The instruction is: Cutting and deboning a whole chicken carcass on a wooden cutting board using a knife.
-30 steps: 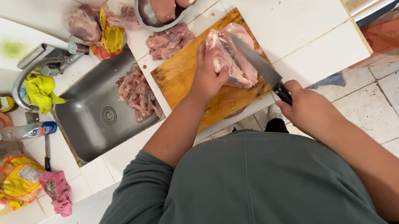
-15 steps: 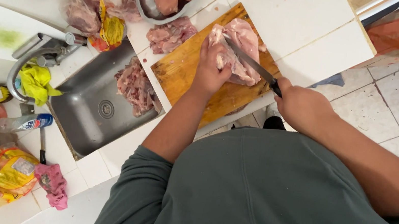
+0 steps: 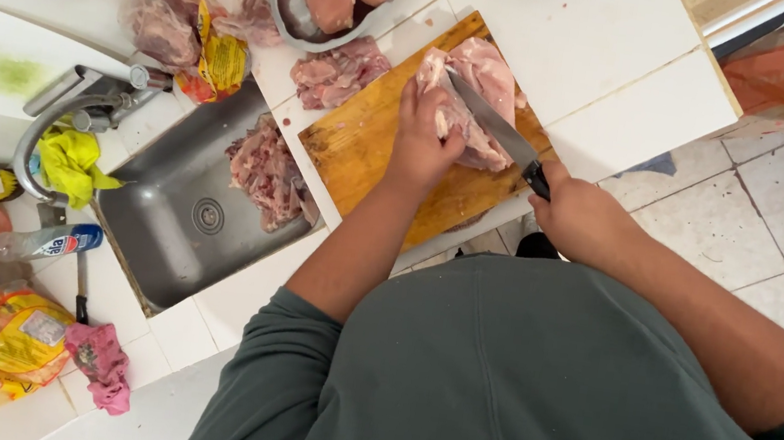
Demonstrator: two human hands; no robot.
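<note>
A wooden cutting board (image 3: 361,145) lies on the white tiled counter with a large piece of raw chicken (image 3: 482,71) on it. My left hand (image 3: 422,143) presses down on the chicken, fingers spread over it. My right hand (image 3: 579,214) grips the black handle of a long kitchen knife (image 3: 491,122), whose blade rests across the meat beside my left fingers.
A metal bowl (image 3: 289,5) of raw chicken stands behind the board, with a meat pile (image 3: 336,71) beside it. The steel sink (image 3: 181,212) at left holds more cut meat (image 3: 263,168). Tap (image 3: 74,108), yellow cloth (image 3: 71,163), bottle (image 3: 31,243), bags and pink rag (image 3: 101,363) crowd the left.
The knife blade has moved from the chicken's right edge onto its middle. My left hand has shifted slightly along the meat. The view has tilted a little.
</note>
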